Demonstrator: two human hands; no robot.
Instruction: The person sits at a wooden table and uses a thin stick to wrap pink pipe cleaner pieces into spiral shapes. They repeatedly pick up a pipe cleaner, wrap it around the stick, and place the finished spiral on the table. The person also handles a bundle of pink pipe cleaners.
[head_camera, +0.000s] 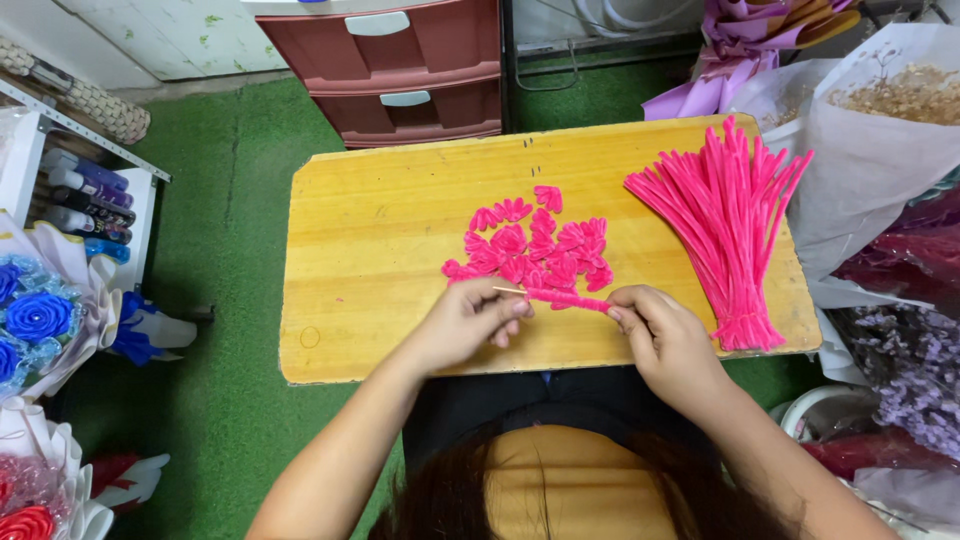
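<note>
Head view, looking down past my hair and yellow top to a low wooden board (380, 240) lying on green turf.

My left hand (468, 322) and right hand (662, 335) meet over the near edge of the board. Between them runs a thin stick (508, 291) with a pink pipe cleaner (565, 298) coiled tightly around it. My left thumb and fingertips are pressed together on the bare pale end of the stick. My right fingertips pinch the wrapped end. The coil lies nearly level, just in front of a heap of small pink hearts (535, 245) bent from the same fuzzy wire.

To my right, a bundle (725, 215) of straight pink pipe cleaners fans out across the board, its tips pointing away from me.

I judge the wrapped stick to be very light. The stick looks stiff but thin enough to snap if bent. The fuzzy wire looks soft, grippy rather than slippery, and easy to kink, so hold is best taken at the two ends, as now, leaving the coil uncrushed. Whether the stick is wood or metal I cannot tell at this size.

Around the board: a red drawer unit (400, 70) beyond it, a blue bouquet (40, 315) at left, wrapped flowers (880, 110) at right.
</note>
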